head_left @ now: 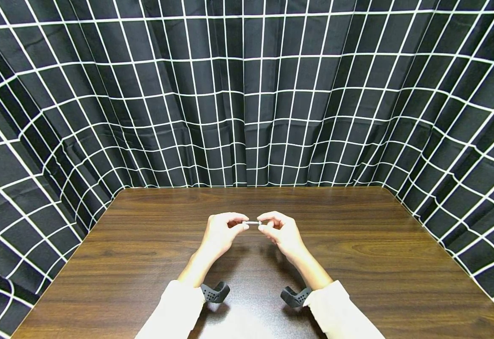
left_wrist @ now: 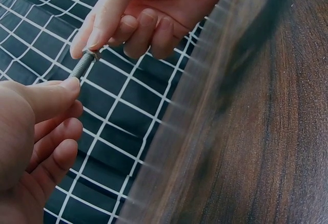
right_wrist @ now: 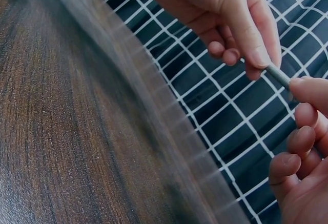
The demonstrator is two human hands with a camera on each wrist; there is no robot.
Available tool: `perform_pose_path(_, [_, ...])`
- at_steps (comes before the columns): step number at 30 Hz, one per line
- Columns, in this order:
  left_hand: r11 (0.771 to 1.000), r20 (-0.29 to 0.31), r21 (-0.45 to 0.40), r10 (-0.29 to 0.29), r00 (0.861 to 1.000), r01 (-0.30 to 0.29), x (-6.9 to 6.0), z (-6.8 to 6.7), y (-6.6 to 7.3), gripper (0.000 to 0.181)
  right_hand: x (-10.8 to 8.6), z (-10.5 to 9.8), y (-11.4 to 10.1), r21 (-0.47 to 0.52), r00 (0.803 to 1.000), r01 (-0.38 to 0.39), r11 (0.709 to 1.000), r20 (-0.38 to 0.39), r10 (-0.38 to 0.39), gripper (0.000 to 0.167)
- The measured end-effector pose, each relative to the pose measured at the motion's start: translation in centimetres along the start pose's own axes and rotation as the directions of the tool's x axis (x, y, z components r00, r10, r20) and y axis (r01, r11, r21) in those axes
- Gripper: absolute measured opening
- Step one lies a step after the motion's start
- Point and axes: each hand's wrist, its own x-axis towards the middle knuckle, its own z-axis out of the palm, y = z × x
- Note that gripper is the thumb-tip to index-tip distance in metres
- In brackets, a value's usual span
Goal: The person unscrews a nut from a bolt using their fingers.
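Observation:
A small grey threaded bolt (head_left: 252, 222) is held level between the two hands above the table. My left hand (head_left: 223, 231) pinches one end between thumb and fingertips. At the other end, my right hand (head_left: 282, 231) pinches with thumb and index finger. The left wrist view shows the bolt's threads (left_wrist: 82, 66) between the fingertips, and a wider metal piece (left_wrist: 93, 54) at the right fingers; nut or bolt head, I cannot tell. In the right wrist view the bolt (right_wrist: 278, 76) runs between both thumbs; its ends are hidden by the fingers.
The brown wood-grain table (head_left: 247, 202) lies under both hands. A black curtain with a white grid (head_left: 247, 103) stands behind the table and along both sides. Dark bands with mounts (head_left: 215, 292) are on both wrists, beside white sleeves (head_left: 172, 310).

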Motion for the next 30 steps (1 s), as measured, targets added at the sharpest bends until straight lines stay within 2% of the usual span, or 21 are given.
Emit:
perform_pose_path(10, [1.0,-0.006,0.024,0.017,1.0,-0.017,0.0,-0.1,0.0,0.014,0.0,0.1,-0.4,0.012,1.0,0.003,1.0,-0.007,-0.003,0.02])
perform_pose_path(16, [0.999,0.001,0.025,0.024,1.0,-0.024,0.0,-0.1,-0.1,0.014,0.0,0.2,-1.1,0.043,0.996,-0.057,0.997,-0.07,0.06,0.019])
perform_pose_path(19, [0.999,0.005,0.017,0.033,0.999,-0.033,-0.1,0.0,-0.1,0.014,-0.3,0.5,-2.4,0.012,0.988,-0.098,0.995,-0.116,0.099,0.015])
perform_pose_path(22, [0.999,0.001,0.017,0.044,0.999,-0.044,-0.1,0.0,0.0,0.014,-0.5,0.7,-3.5,-0.043,0.984,-0.131,0.99,-0.13,0.124,0.016])
perform_pose_path(25, [0.999,-0.003,0.018,0.047,0.999,-0.046,-0.1,0.0,0.0,0.013,-0.7,0.8,-4.0,-0.091,0.983,-0.145,0.985,-0.123,0.134,0.02])
perform_pose_path(30, [0.999,0.002,0.008,0.036,0.999,-0.036,-0.1,0.1,-0.1,0.013,-0.8,0.8,-4.1,-0.104,0.986,-0.144,0.984,-0.096,0.134,0.023])
